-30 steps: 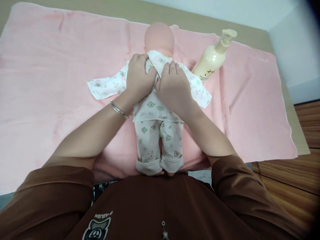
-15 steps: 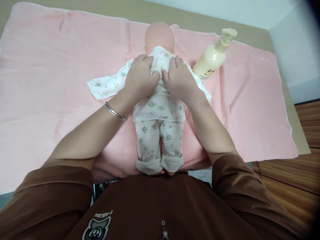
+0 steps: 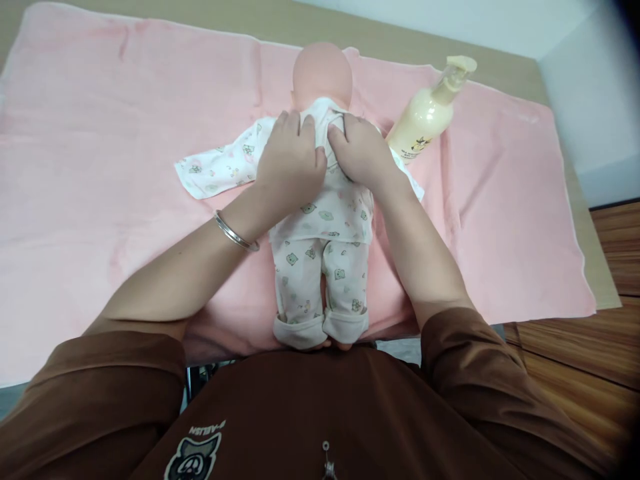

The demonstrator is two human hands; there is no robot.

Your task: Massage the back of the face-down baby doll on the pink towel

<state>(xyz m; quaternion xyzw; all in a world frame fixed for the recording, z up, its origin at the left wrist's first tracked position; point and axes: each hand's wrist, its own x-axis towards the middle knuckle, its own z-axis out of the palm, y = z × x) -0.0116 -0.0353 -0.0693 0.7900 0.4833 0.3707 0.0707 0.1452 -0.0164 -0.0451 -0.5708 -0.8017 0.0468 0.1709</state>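
A baby doll [image 3: 323,73] lies face down with its head away from me. It wears a white printed shirt [image 3: 320,220] and matching trousers [image 3: 300,277] with rolled cuffs. My left hand [image 3: 293,160] rests on the left side of the doll's upper back, fingers apart and thumb pointing inward. My right hand [image 3: 363,150] is on the right side of the upper back, its fingers curled in and closed on the shirt's cloth, which is creased beside the thumb. The doll's left-hand sleeve [image 3: 215,167] stretches out flat; my right arm partly covers the other one.
A cream-coloured pump bottle [image 3: 423,120] lies tilted to the right of the doll. Under both spreads a pink towel [image 3: 125,133] over a light wooden table [image 3: 530,77]. A white wall [image 3: 475,23] stands behind, and brown wooden boards [image 3: 590,360] are at lower right.
My right hand's fingers have curled in from lying flat. My left hand has shifted slightly right, its fingers more spread. The shirt's collar has slid a little down from the doll's head.
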